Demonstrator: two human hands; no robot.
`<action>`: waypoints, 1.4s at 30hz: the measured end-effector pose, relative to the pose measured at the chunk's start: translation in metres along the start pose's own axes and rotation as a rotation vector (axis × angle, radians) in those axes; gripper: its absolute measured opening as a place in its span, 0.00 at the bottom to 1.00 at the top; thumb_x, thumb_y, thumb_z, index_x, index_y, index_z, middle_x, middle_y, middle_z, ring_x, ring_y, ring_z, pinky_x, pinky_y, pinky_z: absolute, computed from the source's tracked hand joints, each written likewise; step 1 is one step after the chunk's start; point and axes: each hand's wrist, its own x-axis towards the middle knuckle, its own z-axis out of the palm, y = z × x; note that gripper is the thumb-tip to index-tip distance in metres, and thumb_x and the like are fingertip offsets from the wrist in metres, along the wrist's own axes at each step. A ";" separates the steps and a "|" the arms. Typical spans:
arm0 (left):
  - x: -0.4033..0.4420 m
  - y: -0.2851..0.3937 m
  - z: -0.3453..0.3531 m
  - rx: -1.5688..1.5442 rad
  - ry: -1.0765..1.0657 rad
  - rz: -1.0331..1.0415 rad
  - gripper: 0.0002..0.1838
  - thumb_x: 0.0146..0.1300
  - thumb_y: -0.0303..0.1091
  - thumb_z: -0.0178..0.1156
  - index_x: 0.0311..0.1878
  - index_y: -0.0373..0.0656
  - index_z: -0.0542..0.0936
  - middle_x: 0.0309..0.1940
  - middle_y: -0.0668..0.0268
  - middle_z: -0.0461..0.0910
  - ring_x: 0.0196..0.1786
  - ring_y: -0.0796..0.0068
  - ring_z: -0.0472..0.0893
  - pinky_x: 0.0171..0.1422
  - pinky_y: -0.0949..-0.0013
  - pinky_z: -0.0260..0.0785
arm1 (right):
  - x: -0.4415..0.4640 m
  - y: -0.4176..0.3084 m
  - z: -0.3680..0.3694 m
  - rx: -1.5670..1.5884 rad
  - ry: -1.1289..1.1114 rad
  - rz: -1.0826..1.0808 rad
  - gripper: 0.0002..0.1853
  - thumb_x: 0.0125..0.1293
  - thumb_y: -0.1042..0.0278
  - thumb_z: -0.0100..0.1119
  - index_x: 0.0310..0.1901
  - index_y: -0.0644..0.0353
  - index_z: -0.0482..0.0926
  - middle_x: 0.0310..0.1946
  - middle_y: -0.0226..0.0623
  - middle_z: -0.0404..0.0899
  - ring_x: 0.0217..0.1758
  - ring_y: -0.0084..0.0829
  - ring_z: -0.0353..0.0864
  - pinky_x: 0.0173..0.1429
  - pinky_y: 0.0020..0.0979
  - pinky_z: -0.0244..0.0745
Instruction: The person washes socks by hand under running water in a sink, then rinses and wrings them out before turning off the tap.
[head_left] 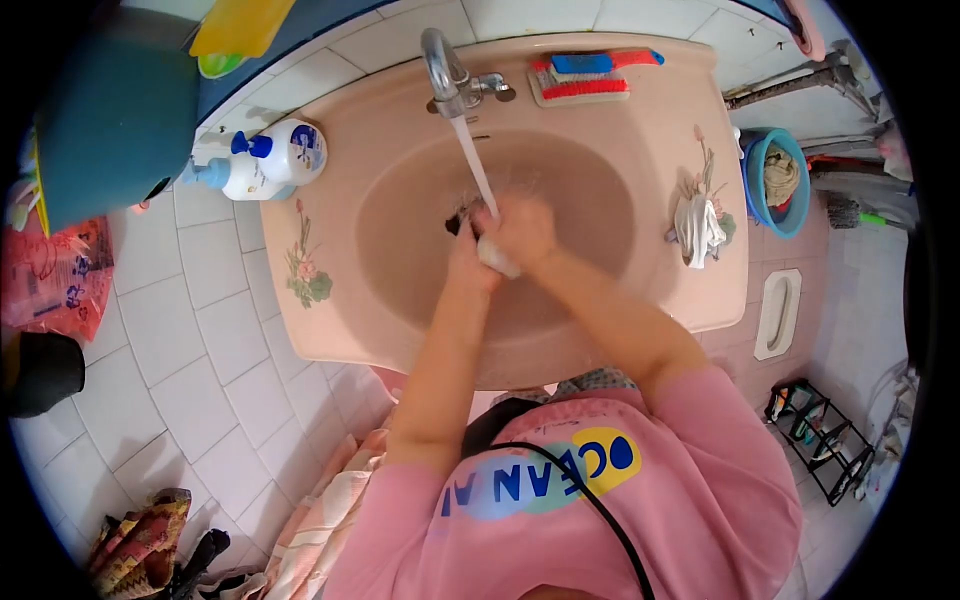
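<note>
Water runs from the chrome faucet (445,75) onto my hands, low over the bowl of the pink sink (590,190). My left hand (472,255) is closed around a small, wet, whitish cloth (497,259), whose exact kind I cannot make out. Pressed against the same cloth from the right is my right hand (524,230), its fingers curled and blurred by motion. A dark patch shows beside the left fingers; whether it is the drain or part of the cloth is unclear.
Pump bottles (293,152) stand on the sink's left rim. Brushes (590,75) lie at the back right. A crumpled white cloth (697,230) rests on the right rim. Beyond are a blue bucket (778,185) with cloth inside and a black wire rack (820,440) on the floor.
</note>
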 end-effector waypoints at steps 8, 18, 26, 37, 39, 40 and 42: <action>-0.024 -0.003 -0.018 0.389 -0.239 0.316 0.17 0.65 0.47 0.47 0.45 0.45 0.75 0.42 0.66 0.78 0.46 0.69 0.77 0.52 0.64 0.69 | -0.039 -0.003 0.027 0.053 0.031 -0.226 0.11 0.56 0.55 0.57 0.28 0.54 0.78 0.27 0.43 0.79 0.33 0.45 0.80 0.37 0.41 0.74; -0.008 0.019 -0.011 -0.158 -0.332 0.008 0.20 0.65 0.47 0.41 0.50 0.46 0.74 0.49 0.64 0.76 0.53 0.61 0.74 0.59 0.56 0.65 | 0.037 0.049 0.011 1.259 -0.592 0.580 0.29 0.60 0.53 0.58 0.59 0.60 0.66 0.50 0.41 0.74 0.48 0.34 0.77 0.47 0.31 0.73; 0.033 0.015 -0.056 0.110 -0.865 -0.145 0.36 0.60 0.66 0.39 0.60 0.48 0.66 0.61 0.55 0.63 0.59 0.49 0.67 0.62 0.42 0.56 | -0.015 0.002 0.005 0.462 -0.279 -0.283 0.19 0.54 0.64 0.62 0.49 0.48 0.76 0.40 0.37 0.76 0.45 0.33 0.77 0.52 0.35 0.71; 0.010 -0.011 -0.004 -0.032 -0.124 0.026 0.16 0.66 0.48 0.46 0.48 0.49 0.73 0.44 0.67 0.76 0.49 0.69 0.75 0.55 0.64 0.68 | 0.027 0.023 0.015 0.089 0.100 0.013 0.07 0.50 0.59 0.59 0.28 0.50 0.80 0.27 0.39 0.77 0.32 0.42 0.78 0.35 0.40 0.73; 0.013 -0.008 -0.015 -0.064 -0.180 0.028 0.17 0.66 0.48 0.46 0.49 0.48 0.73 0.42 0.67 0.77 0.47 0.70 0.76 0.52 0.65 0.69 | -0.010 0.006 0.014 0.103 0.108 -0.172 0.07 0.50 0.58 0.60 0.27 0.50 0.80 0.27 0.39 0.77 0.32 0.43 0.78 0.35 0.40 0.73; 0.009 0.000 -0.021 0.042 -0.123 -0.021 0.16 0.66 0.47 0.46 0.49 0.48 0.73 0.39 0.66 0.77 0.44 0.70 0.76 0.48 0.65 0.69 | -0.026 0.001 0.016 0.116 0.113 -0.360 0.08 0.49 0.57 0.60 0.26 0.50 0.80 0.27 0.39 0.78 0.32 0.44 0.78 0.35 0.39 0.74; 0.010 0.005 -0.024 0.152 -0.075 -0.074 0.16 0.66 0.46 0.45 0.48 0.47 0.73 0.37 0.66 0.77 0.41 0.70 0.76 0.44 0.65 0.70 | -0.047 -0.001 0.023 0.104 0.135 -0.429 0.09 0.49 0.56 0.60 0.25 0.51 0.80 0.27 0.39 0.78 0.31 0.45 0.78 0.34 0.39 0.74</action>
